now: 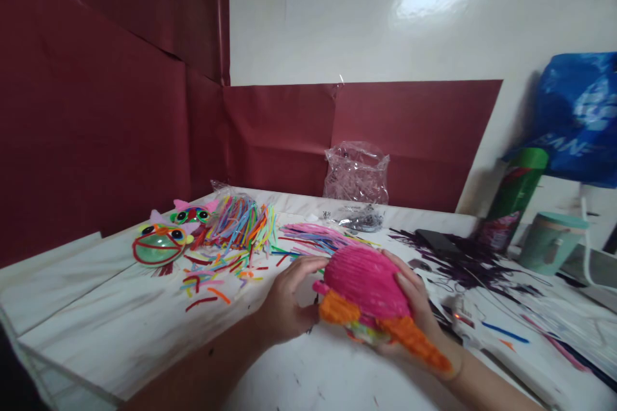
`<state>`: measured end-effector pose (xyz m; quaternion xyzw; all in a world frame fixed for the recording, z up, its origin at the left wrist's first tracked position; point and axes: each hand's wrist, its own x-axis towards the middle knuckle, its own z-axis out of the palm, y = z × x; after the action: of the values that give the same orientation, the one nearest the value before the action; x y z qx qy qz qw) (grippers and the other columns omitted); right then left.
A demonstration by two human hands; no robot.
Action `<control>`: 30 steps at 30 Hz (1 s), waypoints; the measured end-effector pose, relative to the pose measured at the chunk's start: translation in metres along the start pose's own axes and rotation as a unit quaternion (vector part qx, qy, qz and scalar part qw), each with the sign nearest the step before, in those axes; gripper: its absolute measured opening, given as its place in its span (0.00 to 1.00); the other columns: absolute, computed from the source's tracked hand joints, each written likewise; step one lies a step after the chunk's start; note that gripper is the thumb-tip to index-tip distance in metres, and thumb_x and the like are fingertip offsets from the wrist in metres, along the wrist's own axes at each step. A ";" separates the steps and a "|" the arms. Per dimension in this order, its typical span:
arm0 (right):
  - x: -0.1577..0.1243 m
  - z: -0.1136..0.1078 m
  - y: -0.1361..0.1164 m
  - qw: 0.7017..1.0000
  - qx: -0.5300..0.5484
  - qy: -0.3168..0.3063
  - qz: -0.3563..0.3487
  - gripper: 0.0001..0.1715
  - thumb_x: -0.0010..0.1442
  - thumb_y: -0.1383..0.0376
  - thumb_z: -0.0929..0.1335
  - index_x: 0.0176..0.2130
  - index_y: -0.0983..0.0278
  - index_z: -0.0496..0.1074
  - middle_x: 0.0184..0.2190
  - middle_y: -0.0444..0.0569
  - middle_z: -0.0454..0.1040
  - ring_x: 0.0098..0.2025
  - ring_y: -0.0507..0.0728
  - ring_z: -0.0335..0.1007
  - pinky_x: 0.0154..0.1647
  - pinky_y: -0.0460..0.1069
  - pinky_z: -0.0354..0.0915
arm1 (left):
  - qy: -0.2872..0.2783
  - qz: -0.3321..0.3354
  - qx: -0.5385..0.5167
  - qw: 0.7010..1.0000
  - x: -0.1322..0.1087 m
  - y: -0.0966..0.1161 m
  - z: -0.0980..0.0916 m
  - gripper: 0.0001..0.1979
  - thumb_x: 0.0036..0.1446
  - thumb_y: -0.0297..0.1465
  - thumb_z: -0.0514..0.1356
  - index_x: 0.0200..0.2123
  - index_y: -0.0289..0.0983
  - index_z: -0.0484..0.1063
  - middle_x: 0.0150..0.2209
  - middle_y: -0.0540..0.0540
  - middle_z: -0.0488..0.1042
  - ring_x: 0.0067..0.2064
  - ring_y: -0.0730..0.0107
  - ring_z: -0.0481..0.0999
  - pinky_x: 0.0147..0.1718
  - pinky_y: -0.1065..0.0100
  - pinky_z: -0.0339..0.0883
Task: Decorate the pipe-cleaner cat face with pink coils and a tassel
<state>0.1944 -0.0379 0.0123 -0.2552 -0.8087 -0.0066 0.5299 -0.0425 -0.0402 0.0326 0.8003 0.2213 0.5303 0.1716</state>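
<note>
A round craft figure (366, 286) wrapped in pink fuzzy pipe cleaner, with orange pieces at its lower edge, is held over the white table (106, 308). My right hand (417, 298) cups it from the right and underneath. My left hand (284, 302) grips its left side, fingers curled against the pink surface and thumb near the orange piece. Both forearms reach in from the bottom edge.
Two finished figures with big eyes (161, 241) sit at the table's left. Cut coloured pipe-cleaner pieces (236, 234) lie scattered in the middle. A clear plastic bag (357, 173), dark purple strands (457, 257), a green can (513, 196), a teal cup (549, 241) and a blue bag (578, 115) stand behind and right.
</note>
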 end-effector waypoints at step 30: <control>0.011 0.025 -0.021 0.852 0.368 -0.049 0.369 0.52 0.43 0.52 0.73 0.59 0.61 0.47 0.46 0.56 0.73 0.45 0.64 0.71 0.47 0.59 0.66 | 0.108 -0.299 -0.210 0.925 0.003 -0.018 0.013 0.11 0.47 0.37 0.62 0.25 0.35 0.66 0.24 0.51 0.70 0.29 0.71 0.69 0.32 0.70 0.62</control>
<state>0.1609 -0.0447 0.0164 -0.3215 -0.6235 0.4998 0.5079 -0.0329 -0.0235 0.0207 0.5806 0.3510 0.5717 0.4613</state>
